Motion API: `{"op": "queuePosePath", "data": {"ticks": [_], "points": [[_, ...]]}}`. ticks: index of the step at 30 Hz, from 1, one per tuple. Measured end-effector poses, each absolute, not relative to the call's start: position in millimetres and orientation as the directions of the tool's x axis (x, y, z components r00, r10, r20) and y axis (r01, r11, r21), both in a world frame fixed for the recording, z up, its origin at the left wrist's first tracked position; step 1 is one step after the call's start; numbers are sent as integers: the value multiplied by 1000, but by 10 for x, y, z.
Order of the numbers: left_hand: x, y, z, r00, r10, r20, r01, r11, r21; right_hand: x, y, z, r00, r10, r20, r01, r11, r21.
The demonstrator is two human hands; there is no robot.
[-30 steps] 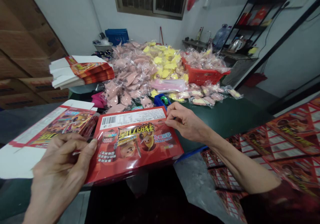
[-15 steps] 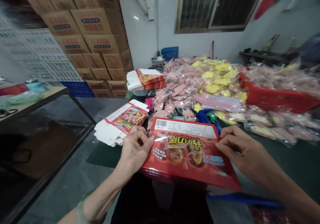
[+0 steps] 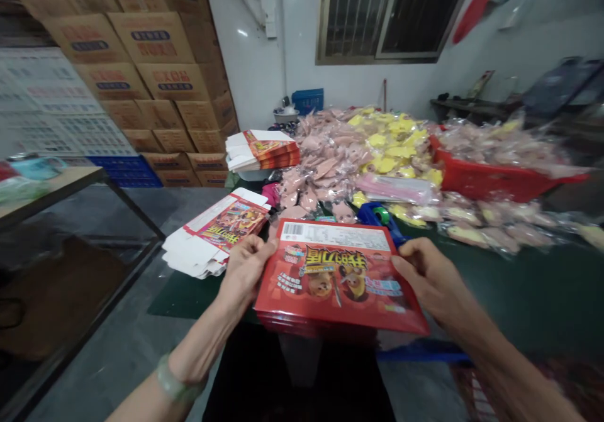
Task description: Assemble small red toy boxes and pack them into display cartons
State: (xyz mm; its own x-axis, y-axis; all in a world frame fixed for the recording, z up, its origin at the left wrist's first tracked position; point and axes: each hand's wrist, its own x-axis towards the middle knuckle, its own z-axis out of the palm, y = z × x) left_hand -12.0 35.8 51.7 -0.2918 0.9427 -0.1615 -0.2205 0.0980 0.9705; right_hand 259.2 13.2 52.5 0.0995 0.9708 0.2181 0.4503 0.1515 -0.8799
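Observation:
A glossy red printed box (image 3: 340, 283) with a white barcode strip lies upside down to me, above my lap, on what looks like a stack of similar red ones. My left hand (image 3: 245, 268) pinches its left edge between thumb and fingers. On the opposite side my right hand (image 3: 425, 277) grips the right edge, thumb on top and fingers curled round. A pale green bangle (image 3: 174, 378) circles my left wrist. Flattened white-and-red cartons (image 3: 226, 227) lie just beyond my left hand. Past the box's top edge sits a blue tape dispenser (image 3: 382, 217) with green tape.
Pink bagged pieces (image 3: 330, 151) and yellow bagged pieces (image 3: 389, 136) heap on the green table (image 3: 491, 290). More fill a red basket (image 3: 500, 180) at right. Folded cartons (image 3: 264, 151) are stacked behind. Brown boxes (image 3: 155, 38) rise at back left; a side table (image 3: 70, 189) stands left.
The view has turned slightly right, so everything sits further left. My right hand has drawn in and curls more around the box's right edge. My left hand keeps its pinch.

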Motion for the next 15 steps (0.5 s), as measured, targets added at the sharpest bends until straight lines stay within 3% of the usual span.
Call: {"op": "queuePosePath", "data": {"ticks": [4, 6, 9, 11, 15], "points": [[-258, 418, 495, -253, 956, -152, -273, 80, 959, 2724, 118, 396, 179, 983, 51, 98, 34, -995], [-375, 357, 454, -232, 969, -88, -311, 11, 950, 2856, 51, 313, 245, 967, 65, -21, 73, -997], [-438, 161, 332, -190, 982, 11, -380, -84, 921, 2873, -152, 195, 315, 919, 236, 34, 238, -971], [-352, 13, 238, -154, 988, -16, -404, -48, 914, 2702, -291, 134, 235, 915, 327, 127, 305, -944], [-122, -135, 122, -46, 994, -101, -447, 70, 892, 2328, -433, 19, 24, 950, 311, 72, 309, -948]]}}
